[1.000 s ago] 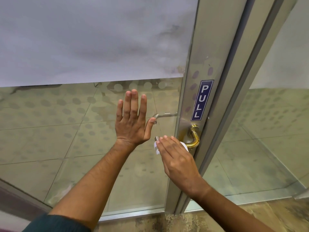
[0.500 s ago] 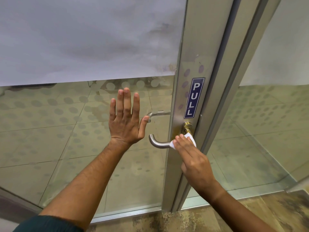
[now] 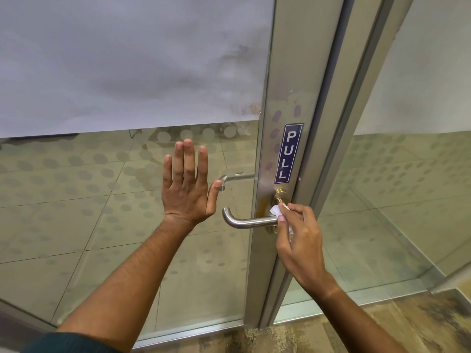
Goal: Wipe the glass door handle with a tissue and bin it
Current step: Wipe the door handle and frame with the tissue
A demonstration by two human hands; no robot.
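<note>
— What is closest to the camera?

— Two bare arms reaching out. A bit of dark green sleeve point(image 3: 66, 342) shows at the bottom left, cut off by the edge. The speckled floor point(image 3: 356, 327) lies below the arms.

— What is the right hand doing?

— The right hand point(image 3: 300, 240) is pinched shut on a small white tissue point(image 3: 278, 210). The tissue is crumpled up and pressed where the door handle point(image 3: 248, 221) meets the metal door frame point(image 3: 285, 98). Most of the tissue is hidden under the fingers – only a little white bit sticks out at the top and another by the palm.

— And the handle?

— It is a smooth silver bar that sticks out to the left and bends back at its end. Its right end is covered by the hand. Just above it sits a small gold knob point(image 3: 279, 192).

— The left hand?

— The left hand point(image 3: 187, 189) is flat against the glass door point(image 3: 102, 200), fingers spread open, holding nothing.

— What is farther off?

— A blue PULL sign point(image 3: 288, 153) on the frame. Through the glass another handle point(image 3: 235, 178) shows faintly, then tiles with dots. The top of the glass is frosted grey, so nothing behind it can be made out. No bin can be seen.
</note>
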